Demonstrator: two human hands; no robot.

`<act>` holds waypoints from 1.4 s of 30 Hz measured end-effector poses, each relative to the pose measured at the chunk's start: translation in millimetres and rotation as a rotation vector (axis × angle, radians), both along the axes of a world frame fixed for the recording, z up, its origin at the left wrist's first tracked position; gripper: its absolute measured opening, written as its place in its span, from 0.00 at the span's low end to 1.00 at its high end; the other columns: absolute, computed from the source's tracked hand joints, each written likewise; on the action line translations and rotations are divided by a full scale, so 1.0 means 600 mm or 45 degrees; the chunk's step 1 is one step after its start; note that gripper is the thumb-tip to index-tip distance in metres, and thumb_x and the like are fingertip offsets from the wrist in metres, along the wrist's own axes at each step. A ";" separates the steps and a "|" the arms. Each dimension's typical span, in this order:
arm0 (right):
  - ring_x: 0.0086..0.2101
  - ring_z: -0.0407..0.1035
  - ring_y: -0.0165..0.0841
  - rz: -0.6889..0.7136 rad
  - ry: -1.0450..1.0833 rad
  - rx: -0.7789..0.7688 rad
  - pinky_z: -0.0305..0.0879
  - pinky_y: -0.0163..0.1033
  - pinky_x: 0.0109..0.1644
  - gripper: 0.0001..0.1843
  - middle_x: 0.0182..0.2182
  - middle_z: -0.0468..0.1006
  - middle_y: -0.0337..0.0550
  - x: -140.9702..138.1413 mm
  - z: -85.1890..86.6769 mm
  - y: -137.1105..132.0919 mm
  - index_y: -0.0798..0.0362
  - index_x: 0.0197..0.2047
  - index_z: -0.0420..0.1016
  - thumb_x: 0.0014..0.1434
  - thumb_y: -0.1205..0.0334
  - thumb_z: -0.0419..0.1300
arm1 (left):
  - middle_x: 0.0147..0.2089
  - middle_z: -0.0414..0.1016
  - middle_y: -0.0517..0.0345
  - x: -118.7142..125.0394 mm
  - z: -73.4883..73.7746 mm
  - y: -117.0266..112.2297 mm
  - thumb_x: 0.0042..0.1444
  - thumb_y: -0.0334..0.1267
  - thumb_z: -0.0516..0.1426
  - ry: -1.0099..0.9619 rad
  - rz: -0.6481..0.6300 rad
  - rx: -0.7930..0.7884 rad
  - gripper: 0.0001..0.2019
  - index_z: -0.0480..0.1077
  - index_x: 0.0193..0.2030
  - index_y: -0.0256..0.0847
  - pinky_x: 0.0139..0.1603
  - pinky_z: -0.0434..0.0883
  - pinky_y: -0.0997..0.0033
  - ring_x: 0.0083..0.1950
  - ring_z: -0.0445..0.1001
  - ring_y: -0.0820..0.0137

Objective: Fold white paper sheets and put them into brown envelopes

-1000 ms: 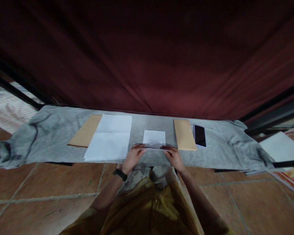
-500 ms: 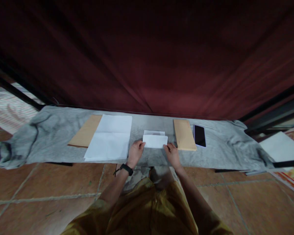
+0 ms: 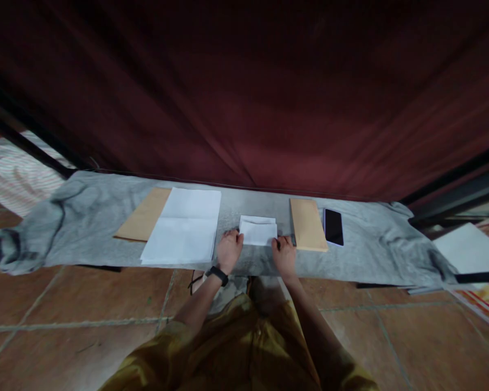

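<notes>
A small white folded sheet of paper (image 3: 257, 235) lies in the middle of the grey cloth, directly in front of me. A slightly raised edge runs across its upper part, and a further white layer shows behind it. My left hand (image 3: 230, 248), with a dark watch on the wrist, has its fingers closed at the paper's left edge. At the near right corner my right hand (image 3: 284, 253) is curled, thumb and fingers pinching the paper. Left of my left hand rests a stack of large white sheets (image 3: 184, 228), creased across the middle, partly over a brown envelope (image 3: 142, 218).
To the right lie a stack of narrow brown envelopes (image 3: 308, 225) and a phone (image 3: 333, 227) with a dark screen. Grey cloth (image 3: 375, 244) covers the narrow bench. A dark red curtain (image 3: 244, 108) hangs behind it. Black metal bars (image 3: 452, 176) stand at both ends.
The front layer of the folded paper has come down flatter, with its upper edge now slightly bowed. Both hands stay at its sides, fingers more curled. The view has shifted slightly.
</notes>
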State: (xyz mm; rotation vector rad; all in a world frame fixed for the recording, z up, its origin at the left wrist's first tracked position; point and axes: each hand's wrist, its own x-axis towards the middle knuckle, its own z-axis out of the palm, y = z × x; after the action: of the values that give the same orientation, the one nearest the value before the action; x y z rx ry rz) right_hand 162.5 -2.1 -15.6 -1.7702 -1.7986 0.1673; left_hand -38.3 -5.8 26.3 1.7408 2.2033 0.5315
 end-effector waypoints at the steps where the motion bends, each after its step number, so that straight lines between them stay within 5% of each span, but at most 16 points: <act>1: 0.41 0.75 0.43 -0.014 0.000 0.011 0.67 0.45 0.46 0.19 0.38 0.78 0.50 -0.002 0.000 0.001 0.49 0.37 0.77 0.70 0.53 0.48 | 0.43 0.79 0.45 0.002 0.001 0.001 0.67 0.41 0.52 0.025 0.008 -0.011 0.12 0.75 0.42 0.39 0.46 0.70 0.65 0.50 0.75 0.58; 10: 0.45 0.73 0.48 -0.087 -0.008 -0.138 0.65 0.49 0.47 0.17 0.43 0.76 0.55 -0.014 0.007 0.004 0.50 0.40 0.76 0.69 0.54 0.48 | 0.44 0.79 0.41 0.008 0.005 0.006 0.67 0.41 0.52 0.116 0.034 -0.099 0.13 0.75 0.45 0.37 0.47 0.71 0.64 0.53 0.76 0.56; 19: 0.46 0.72 0.42 -0.147 -0.101 -0.259 0.61 0.42 0.47 0.11 0.44 0.75 0.50 -0.020 0.021 0.006 0.52 0.40 0.75 0.67 0.57 0.53 | 0.45 0.80 0.45 0.011 0.005 0.007 0.67 0.42 0.52 0.147 0.056 -0.140 0.13 0.75 0.46 0.39 0.50 0.71 0.65 0.55 0.75 0.58; 42: 0.46 0.71 0.42 -0.152 -0.034 -0.241 0.60 0.42 0.48 0.09 0.44 0.74 0.48 -0.018 0.022 0.001 0.52 0.43 0.74 0.65 0.59 0.54 | 0.46 0.78 0.48 0.010 -0.002 -0.006 0.67 0.40 0.53 0.196 -0.002 -0.048 0.10 0.74 0.46 0.39 0.50 0.69 0.65 0.55 0.72 0.59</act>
State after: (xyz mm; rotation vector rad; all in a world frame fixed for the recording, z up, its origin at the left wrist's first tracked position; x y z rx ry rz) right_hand 151.9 -1.5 -2.6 -2.0150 -1.7376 0.2751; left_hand -32.5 -9.3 25.1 1.8194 2.2988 0.3638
